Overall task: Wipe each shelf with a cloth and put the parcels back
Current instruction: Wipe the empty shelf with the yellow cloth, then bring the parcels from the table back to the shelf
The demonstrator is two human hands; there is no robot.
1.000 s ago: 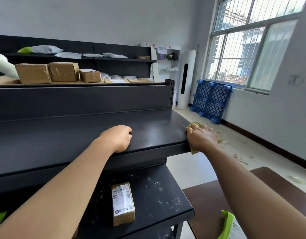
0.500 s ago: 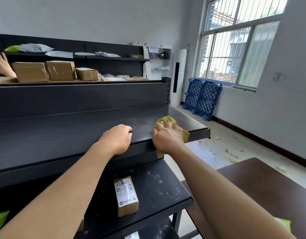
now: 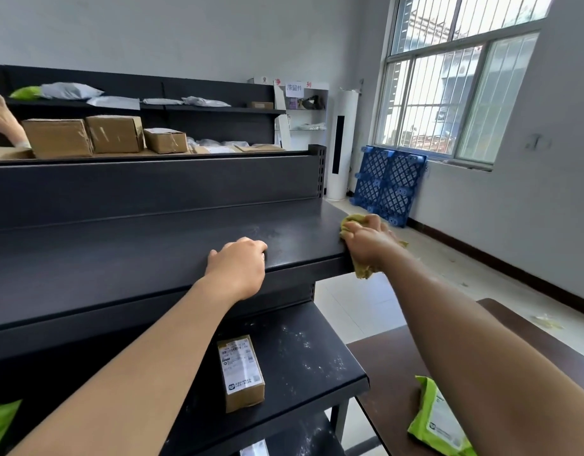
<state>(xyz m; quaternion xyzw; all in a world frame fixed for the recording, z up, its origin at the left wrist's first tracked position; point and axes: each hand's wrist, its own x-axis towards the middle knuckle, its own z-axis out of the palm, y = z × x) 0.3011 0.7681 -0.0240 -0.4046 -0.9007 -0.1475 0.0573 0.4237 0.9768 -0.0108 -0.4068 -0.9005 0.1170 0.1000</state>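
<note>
The yellow-green cloth [image 3: 352, 222] sits bunched at the right end of the middle shelf [image 3: 145, 255], on its near right corner. One part lies on the shelf top and the rest hangs down over the front edge. The right hand [image 3: 369, 245] grips it. Its fingers [image 3: 372, 221] are curled tight over the wad, so cloth shows only beyond the fingertips and below the heel of the palm.

The left hand [image 3: 239, 266] rests further left on the same shelf's near edge, well apart from the cloth. Its fingers [image 3: 255, 247] are bent down onto the dark surface and hold nothing.

On the lower shelf [image 3: 303, 353], which is speckled with pale dust, a small labelled cardboard parcel [image 3: 242, 373] lies flat, nearly below the left hand. On the top shelf, to the far left, three brown boxes [image 3: 114, 133] stand in a row with flat parcels to their right. Another person's hand [image 3: 2, 121] shows beside the leftmost box.

To the right, a brown desk [image 3: 392, 366] carries a green mailer bag [image 3: 437, 422] at its near edge. Far right, blue pallets [image 3: 389, 185] lean against the wall under a barred window [image 3: 461, 80].
</note>
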